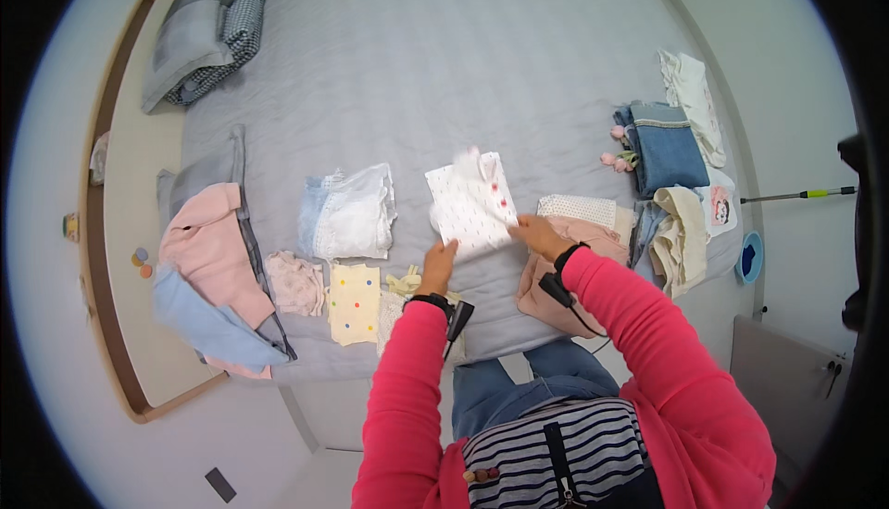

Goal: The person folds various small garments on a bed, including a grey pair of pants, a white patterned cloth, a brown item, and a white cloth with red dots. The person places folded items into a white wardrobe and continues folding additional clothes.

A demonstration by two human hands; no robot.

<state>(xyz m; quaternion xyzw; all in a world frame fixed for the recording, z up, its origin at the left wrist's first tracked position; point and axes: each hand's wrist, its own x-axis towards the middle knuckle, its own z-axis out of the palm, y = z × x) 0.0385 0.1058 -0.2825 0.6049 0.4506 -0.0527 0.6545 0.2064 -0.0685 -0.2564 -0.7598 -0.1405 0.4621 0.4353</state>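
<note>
A white printed garment (472, 207) with small dark marks and a few red spots lies partly folded on the grey bed in front of me. My left hand (439, 266) has its fingers on the garment's near left corner. At the near right corner, my right hand (540, 234) pinches the edge. The far end of the cloth is bunched and slightly blurred. Left of it rests a folded white and pale blue lacy cloth (354, 212). A cream dotted piece (354, 304) lies nearer me, beside a crumpled pink floral garment (296, 283).
Pink clothes (555, 293) lie by my right forearm. Further right are folded jeans (667, 148), artificial-looking pink tulips (618, 158) and a cream garment (680, 241). On the left, a pink sweater (215, 238) and blue garment (208, 321) overlap near the headboard (142, 182). Pillows (201, 36) sit beyond.
</note>
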